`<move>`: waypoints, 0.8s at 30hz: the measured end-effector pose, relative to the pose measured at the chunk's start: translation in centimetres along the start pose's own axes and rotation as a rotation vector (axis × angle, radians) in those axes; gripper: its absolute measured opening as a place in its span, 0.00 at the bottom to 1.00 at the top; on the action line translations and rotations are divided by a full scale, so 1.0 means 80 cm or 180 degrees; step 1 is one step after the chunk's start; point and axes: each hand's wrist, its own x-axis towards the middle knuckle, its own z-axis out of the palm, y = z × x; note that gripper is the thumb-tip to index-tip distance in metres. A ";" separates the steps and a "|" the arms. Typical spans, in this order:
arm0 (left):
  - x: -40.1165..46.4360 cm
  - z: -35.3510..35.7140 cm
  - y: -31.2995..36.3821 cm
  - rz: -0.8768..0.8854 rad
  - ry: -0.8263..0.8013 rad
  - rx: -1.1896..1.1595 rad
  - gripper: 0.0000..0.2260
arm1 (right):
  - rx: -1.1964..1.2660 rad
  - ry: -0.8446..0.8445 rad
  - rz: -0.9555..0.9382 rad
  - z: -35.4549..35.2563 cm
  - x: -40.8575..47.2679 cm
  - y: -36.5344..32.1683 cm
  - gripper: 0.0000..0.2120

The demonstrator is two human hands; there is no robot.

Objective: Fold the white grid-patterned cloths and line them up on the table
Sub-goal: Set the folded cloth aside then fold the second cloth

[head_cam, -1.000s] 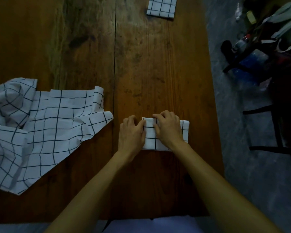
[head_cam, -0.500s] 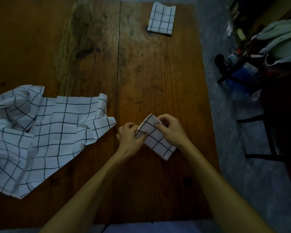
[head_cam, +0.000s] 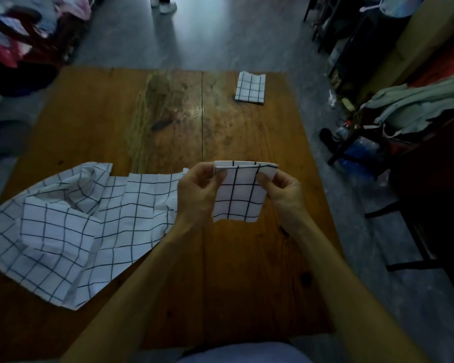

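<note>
While my left hand (head_cam: pixel 198 191) and right hand (head_cam: pixel 282 188) pinch the folded cloth (head_cam: pixel 237 195) by its top corners above the surface (head_cam: pixel 247 271), it hangs square, ready to join the placed cloth (head_cam: pixel 250 87).

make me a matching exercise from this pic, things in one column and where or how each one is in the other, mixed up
Things
1. held cloth
2. far cloth
3. loose cloth
4. green garment

Places or states
A. spread unfolded on the table's left side
B. folded, lying alone near the table's far right corner
C. off the table, piled to the right
D. folded, pinched at its top corners by the left hand and right hand, hanging above the table

Pairs: 1-D, 2-B, 3-A, 4-C
</note>
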 end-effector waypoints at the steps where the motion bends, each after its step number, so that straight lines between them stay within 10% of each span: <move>1: -0.001 -0.005 0.005 0.0046 0.0017 0.0001 0.07 | 0.0038 0.0009 -0.0048 0.004 -0.005 -0.004 0.08; 24: -0.024 -0.053 0.048 0.0365 0.0028 -0.0078 0.04 | -0.0335 0.0249 -0.0671 0.041 -0.055 -0.028 0.13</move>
